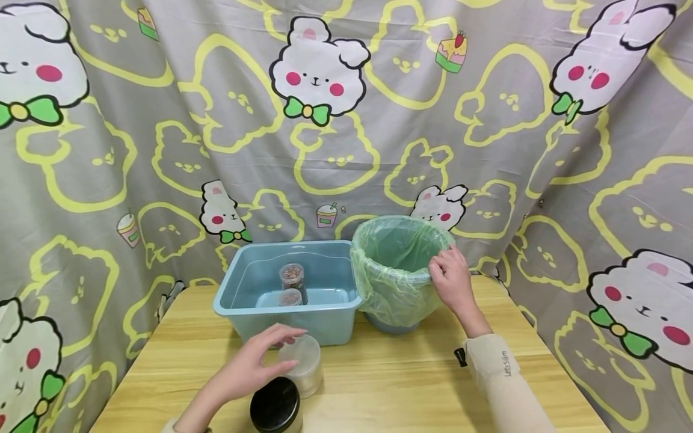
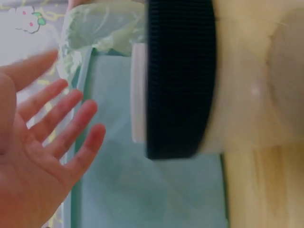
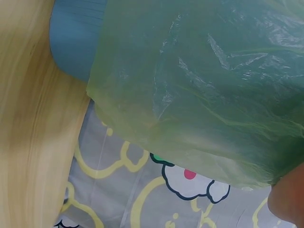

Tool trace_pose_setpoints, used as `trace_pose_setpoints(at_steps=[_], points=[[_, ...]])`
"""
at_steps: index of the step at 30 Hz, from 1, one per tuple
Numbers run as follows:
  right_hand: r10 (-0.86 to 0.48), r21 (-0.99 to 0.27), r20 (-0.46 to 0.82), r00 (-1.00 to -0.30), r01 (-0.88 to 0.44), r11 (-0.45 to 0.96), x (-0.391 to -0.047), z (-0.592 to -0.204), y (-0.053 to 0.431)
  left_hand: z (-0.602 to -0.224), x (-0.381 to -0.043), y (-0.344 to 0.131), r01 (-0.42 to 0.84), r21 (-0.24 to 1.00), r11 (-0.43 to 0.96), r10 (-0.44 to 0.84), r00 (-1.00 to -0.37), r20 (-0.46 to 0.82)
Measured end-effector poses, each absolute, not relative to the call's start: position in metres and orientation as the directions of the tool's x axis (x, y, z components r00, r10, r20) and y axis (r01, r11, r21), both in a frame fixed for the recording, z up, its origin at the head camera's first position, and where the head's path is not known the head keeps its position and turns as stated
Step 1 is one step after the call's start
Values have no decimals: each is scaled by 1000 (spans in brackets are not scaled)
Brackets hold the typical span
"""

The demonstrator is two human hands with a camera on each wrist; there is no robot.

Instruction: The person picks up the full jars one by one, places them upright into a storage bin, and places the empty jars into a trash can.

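Note:
My right hand [image 1: 452,278] grips the rim of a blue bin [image 1: 392,326] lined with a thin green plastic bag [image 1: 403,297]. In the right wrist view the bag [image 3: 190,90] hangs down over the bin's outside, and only part of the hand shows at the edge. My left hand [image 1: 260,361], its fingers spread in the left wrist view, hovers beside a clear jar [image 1: 305,367] with a pale lid. Closer to me stands a jar with a black ribbed lid [image 1: 275,403]; that lid [image 2: 180,80] looms large in the left wrist view.
A blue rectangular tub [image 1: 292,325] stands left of the bin, right up against it. Inside are two small clear containers [image 1: 292,275] with brown contents. All stand on a wood-grain table [image 1: 395,385], and a patterned curtain [image 1: 335,150] hangs behind and along both sides.

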State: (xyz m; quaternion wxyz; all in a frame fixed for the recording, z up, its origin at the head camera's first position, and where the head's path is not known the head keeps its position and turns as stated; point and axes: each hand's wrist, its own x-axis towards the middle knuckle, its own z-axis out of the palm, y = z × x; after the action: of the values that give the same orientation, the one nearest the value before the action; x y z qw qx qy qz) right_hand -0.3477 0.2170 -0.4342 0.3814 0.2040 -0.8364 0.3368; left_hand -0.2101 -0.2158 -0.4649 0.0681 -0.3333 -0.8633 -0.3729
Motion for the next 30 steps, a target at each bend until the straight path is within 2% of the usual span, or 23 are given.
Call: trace_pose_setpoints(at_steps=[7, 14, 28, 30], points=[[-79, -413, 776, -625, -600, 685, -348, -434, 217, -479, -195, -236, 664, 641, 383, 661, -683, 312], [-82, -400, 786, -612, -605, 689, -348, -434, 218, -492, -193, -250, 701, 649, 295, 732, -603, 318], [-87, -378, 802, -592, -614, 692, -351, -436, 217, -505, -194, -258, 652, 673, 350, 759, -618, 204], [-84, -382, 803, -591, -617, 689, -351, -436, 217, -505, -195, -257, 679, 653, 334, 772, -595, 224]])
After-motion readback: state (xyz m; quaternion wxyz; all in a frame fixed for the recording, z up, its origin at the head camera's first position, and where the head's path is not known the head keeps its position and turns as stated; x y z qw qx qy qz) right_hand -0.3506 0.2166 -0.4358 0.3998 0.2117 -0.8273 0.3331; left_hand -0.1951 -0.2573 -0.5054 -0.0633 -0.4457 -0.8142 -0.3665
